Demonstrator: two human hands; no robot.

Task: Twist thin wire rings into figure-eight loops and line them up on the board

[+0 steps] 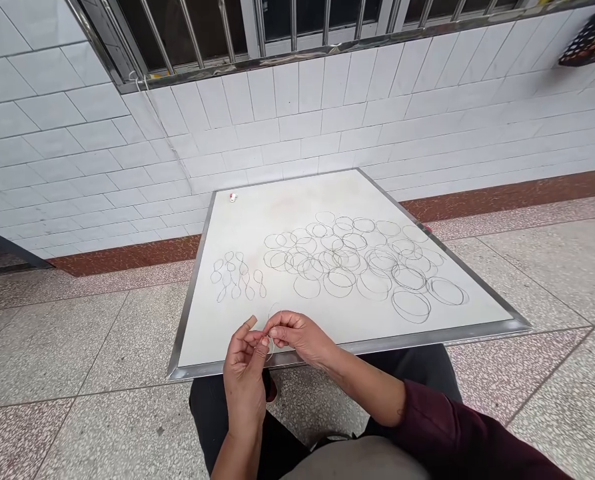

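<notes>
Over the near edge of the table, my left hand and my right hand meet with fingertips pinched together. Between them is a thin wire loop, part of it showing below the fingers and a faint arc above. One left finger wears a tan bandage or finger cover. Many round wire rings lie overlapping across the middle and right of the tabletop. To the left lie several wire loops twisted into figure-eights, set in loose rows.
The white table has a metal rim and stands by a tiled wall. A small white and red object sits at its far left corner. Barred windows are above; my legs are under the near edge.
</notes>
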